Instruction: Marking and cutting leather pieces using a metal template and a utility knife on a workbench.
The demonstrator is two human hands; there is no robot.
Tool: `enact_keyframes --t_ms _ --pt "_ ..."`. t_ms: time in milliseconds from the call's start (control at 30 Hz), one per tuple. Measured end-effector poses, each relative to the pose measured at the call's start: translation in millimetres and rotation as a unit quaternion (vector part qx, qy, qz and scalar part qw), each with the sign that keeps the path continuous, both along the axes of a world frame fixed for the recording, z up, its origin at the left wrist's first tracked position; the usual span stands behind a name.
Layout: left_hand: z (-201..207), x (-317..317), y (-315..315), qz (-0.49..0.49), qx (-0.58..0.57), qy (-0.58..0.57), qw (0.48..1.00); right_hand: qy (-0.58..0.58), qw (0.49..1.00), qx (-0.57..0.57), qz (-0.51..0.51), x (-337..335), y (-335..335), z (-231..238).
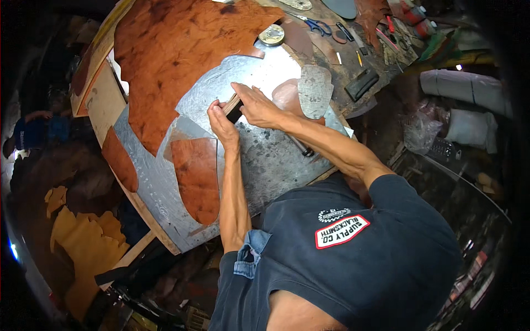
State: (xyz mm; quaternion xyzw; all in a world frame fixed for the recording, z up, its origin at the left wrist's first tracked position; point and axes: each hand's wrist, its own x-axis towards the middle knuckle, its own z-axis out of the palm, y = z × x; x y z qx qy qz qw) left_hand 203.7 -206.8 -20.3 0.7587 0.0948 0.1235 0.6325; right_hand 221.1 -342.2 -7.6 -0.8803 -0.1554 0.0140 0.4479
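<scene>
Small dark block [234, 112] with a pale wooden end sits pinched between both hands, on the grey metal sheet [276, 160] covering the bench. Long axis runs diagonal in the head view: pale end up toward the far right, dark end down toward the near left. Which end is the working end I can't tell, most of it is covered. Left hand [222, 122] fingers closed on the lower dark end, thumb against its side. Right hand [255, 105] clamped over the upper wooden end from above, fingers curled down across it. Both hands touch each other at the block. Just left of the grip and nearer the body: a cut reddish-brown leather piece [196, 176] lying flat on the sheet. Beyond the grip, a big rust-coloured hide [176, 49] draped over the sheet's far left part. Right of the grip: a pinkish cut piece [287, 95] and a grey shield-shaped pattern [315, 91] overlapping it. Under the right forearm, a dark rod-like tool [301, 146]. Farther out past the hide: a round tin [271, 34], blue-handled scissors [316, 25].
</scene>
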Motion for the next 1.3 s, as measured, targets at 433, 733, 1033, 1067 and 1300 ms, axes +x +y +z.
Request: enact_keyframes --t_ms 433,733,1033,1067,1300 --pt "-13 -16 39 0.007 -0.036 0.02 0.999 -0.094 0.991 0.091 0.03 23 -48 18" --pt "-7 -23 29 -0.075 0.129 0.014 0.989 0.234 0.833 0.346 -0.363 96 -221 -29" --pt "-2 -31 37 -0.087 0.195 0.026 0.977 0.148 0.916 -0.033 -0.371 79 -229 -1" --pt "16 -34 36 -0.087 0.138 0.039 0.986 0.063 0.92 -0.142 -0.359 73 -239 1" --pt "87 -101 92 0.098 0.169 0.043 0.98 0.101 0.89 -0.325 -0.305 55 -262 -45"
